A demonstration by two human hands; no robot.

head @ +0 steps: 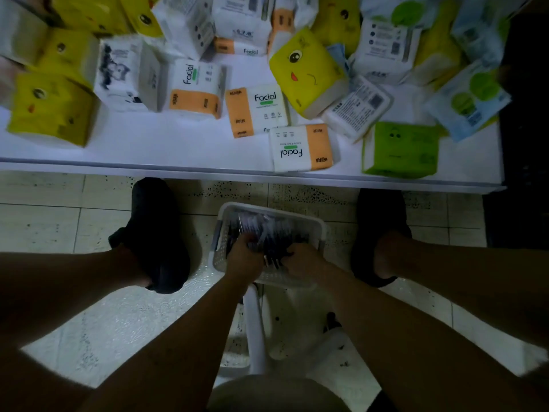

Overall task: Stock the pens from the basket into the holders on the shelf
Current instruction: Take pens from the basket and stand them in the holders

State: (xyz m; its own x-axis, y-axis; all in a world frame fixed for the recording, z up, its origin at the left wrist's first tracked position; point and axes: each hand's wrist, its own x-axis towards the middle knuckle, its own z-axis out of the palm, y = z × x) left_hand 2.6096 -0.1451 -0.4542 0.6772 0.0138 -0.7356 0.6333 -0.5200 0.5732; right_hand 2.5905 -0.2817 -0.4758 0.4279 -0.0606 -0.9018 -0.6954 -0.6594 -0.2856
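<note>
A white slotted basket [312, 230] sits on the tiled floor between my feet, below the shelf's front edge. It holds a heap of dark pens [255, 223]. Both of my hands reach down into it. My left hand [245, 255] curls its fingers around a bunch of pens at the basket's near left. My right hand [301, 261] grips the same dark bunch from the right, the two hands almost touching. No pen holders show in this view.
A white shelf [166, 150] runs across the upper half, strewn with many tissue packs [258, 110] in yellow, orange-white, green and blue. My dark shoes [154, 230] stand either side of the basket. A white stool leg [255, 328] sits below the basket.
</note>
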